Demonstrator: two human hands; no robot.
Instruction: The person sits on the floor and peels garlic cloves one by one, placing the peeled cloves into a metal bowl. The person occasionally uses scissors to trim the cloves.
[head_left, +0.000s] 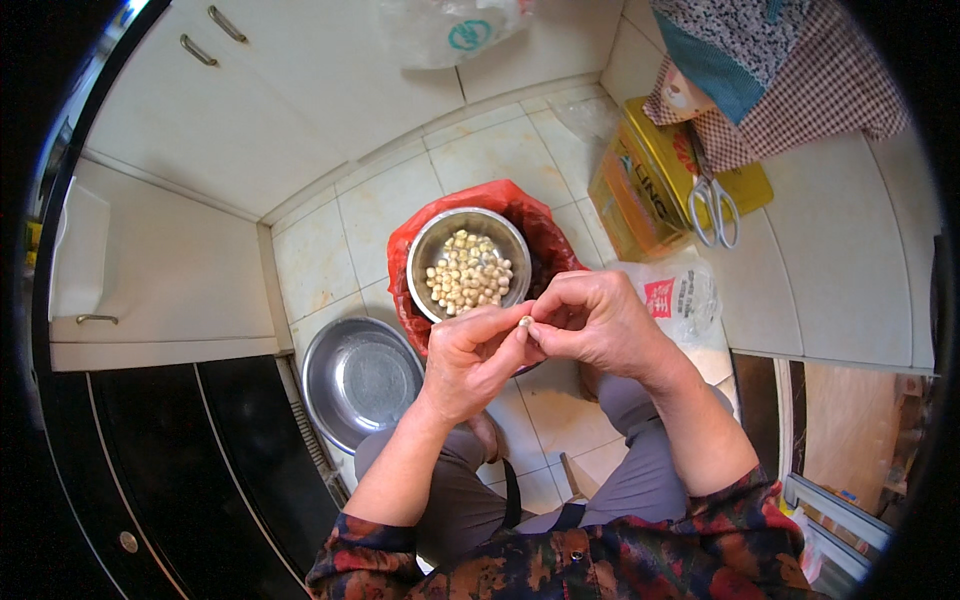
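Between the thumb and fingertips of both hands is one small, pale round seed (526, 321), possibly a lotus seed. My left hand (469, 356) and my right hand (600, 319) meet at it, fingertips touching. Just beyond them, a stainless steel bowl (505, 234) holds many similar cream-coloured seeds (469, 277); some at the far side look more yellow and split. The bowl rests in or on a container lined with a red plastic bag (476, 195), whose dark inside shows to the right. My fingers partly hide the bowl's near rim.
A larger metal basin (367, 375) stands on the tiled floor (390, 195) at left. To the right are a yellow tin (746, 187) with white-handled scissors (712, 210), a checked cloth (817, 105) and a printed clear plastic bag (694, 300). White cabinets (255, 97) line the far side.
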